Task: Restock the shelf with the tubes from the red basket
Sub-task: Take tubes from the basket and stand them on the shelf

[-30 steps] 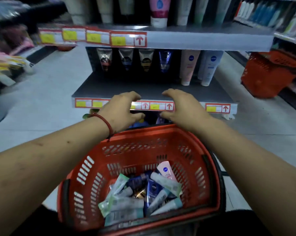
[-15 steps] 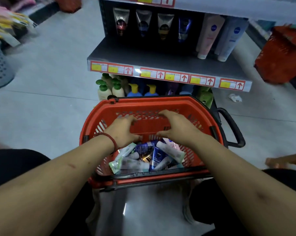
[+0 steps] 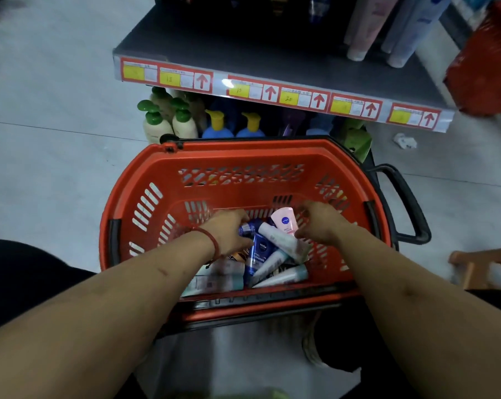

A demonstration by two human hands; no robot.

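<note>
Both your hands were down inside the red basket point(image 3: 214, 156), which stood on the floor point(image 3: 56, 168) right in front of the shelf point(image 3: 272, 53). Your left hand point(image 3: 229, 234), a red band point(image 3: 212, 240) at its wrist, had its grip curled round the cap end of a dark blue tube point(image 3: 248, 228) on top of the pile of tubes point(image 3: 281, 276) in the basket's bottom. Your right hand point(image 3: 321, 223) was against a pink tube point(image 3: 284, 220) and a white tube point(image 3: 284, 240), fingers bent; I could not tell whether that grip pinched either. Pump bottles point(image 3: 183, 122) stood beneath the shelf, just behind the basket
</note>
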